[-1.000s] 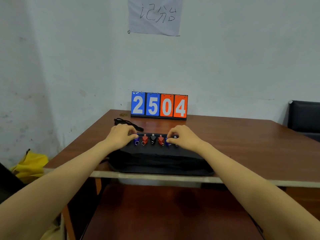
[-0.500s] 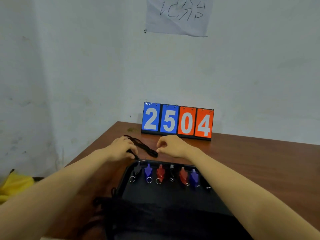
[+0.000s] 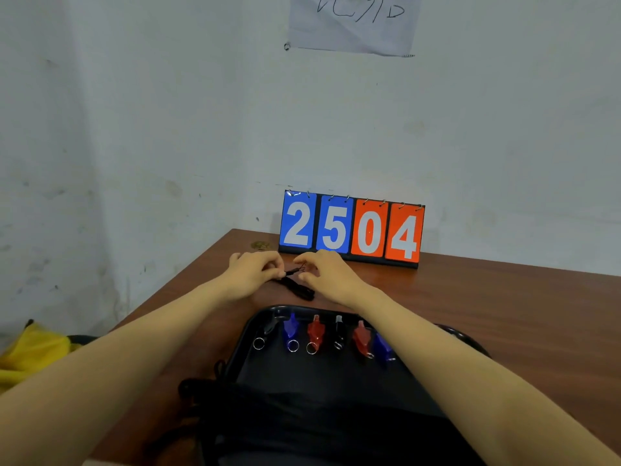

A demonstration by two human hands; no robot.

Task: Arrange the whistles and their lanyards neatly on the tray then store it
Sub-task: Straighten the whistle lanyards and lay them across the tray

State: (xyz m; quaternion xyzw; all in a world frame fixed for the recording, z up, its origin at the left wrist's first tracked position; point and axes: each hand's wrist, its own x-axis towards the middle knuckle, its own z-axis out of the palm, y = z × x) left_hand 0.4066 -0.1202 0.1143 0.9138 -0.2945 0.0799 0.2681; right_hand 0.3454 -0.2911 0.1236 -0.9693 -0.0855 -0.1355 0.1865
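A black tray (image 3: pixel 302 375) lies on the brown table in front of me. Along its far edge sits a row of several whistles: black, blue (image 3: pixel 291 327), red (image 3: pixel 315 331), black, red (image 3: pixel 361 338) and blue, most with a metal ring. Beyond the tray a bundle of black lanyards (image 3: pixel 297 287) lies on the table. My left hand (image 3: pixel 252 274) pinches one end of a lanyard. My right hand (image 3: pixel 327 272) pinches its thin loop at the fingertips, just to the right.
A flip scoreboard (image 3: pixel 351 230) reading 2504 stands at the back against the wall. A black bag (image 3: pixel 319 428) lies under the tray's near side. Yellow cloth (image 3: pixel 30 358) sits low on the left, off the table. The table (image 3: pixel 504 314) stretches to the right.
Both hands left the whistle row on the tray and moved forward to the lanyards behind it. They now pinch a lanyard between them. My view has moved closer and tilted down.
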